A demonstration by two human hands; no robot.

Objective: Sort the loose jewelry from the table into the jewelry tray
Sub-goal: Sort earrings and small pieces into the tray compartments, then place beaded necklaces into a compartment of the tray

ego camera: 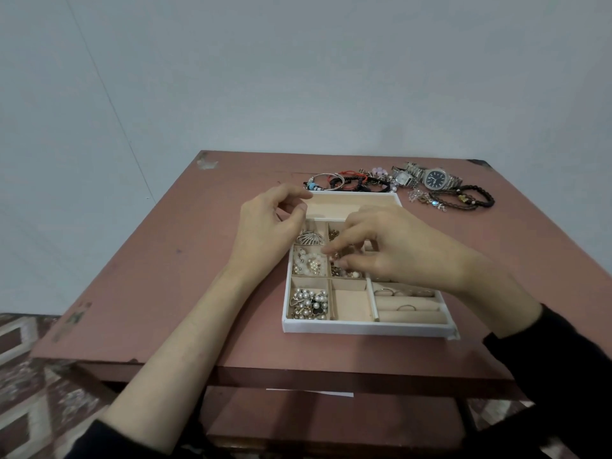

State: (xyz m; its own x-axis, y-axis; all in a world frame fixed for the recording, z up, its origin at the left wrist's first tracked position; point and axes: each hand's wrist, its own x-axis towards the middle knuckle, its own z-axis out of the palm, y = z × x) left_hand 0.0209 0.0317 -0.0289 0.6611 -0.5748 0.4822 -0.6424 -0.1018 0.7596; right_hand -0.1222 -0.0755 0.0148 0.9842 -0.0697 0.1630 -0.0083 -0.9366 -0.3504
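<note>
The white jewelry tray (pixel 364 327) sits on the pink table (pixel 172 286), its left compartments holding pearl beads (pixel 308 262) and pearl earrings (pixel 309 303), with rings (pixel 405 307) on the rolls at lower right. The right hand (pixel 394 250) hovers over the middle compartments, fingertips pinched on a small piece (too small to identify), while the left hand (pixel 268 230) rests at the tray's left edge, fingers loosely curled, holding nothing visible. Behind the tray, loose bracelets (pixel 344 182), two watches (pixel 427 177) and dark braided bands (pixel 463 197) lie on the table.
</note>
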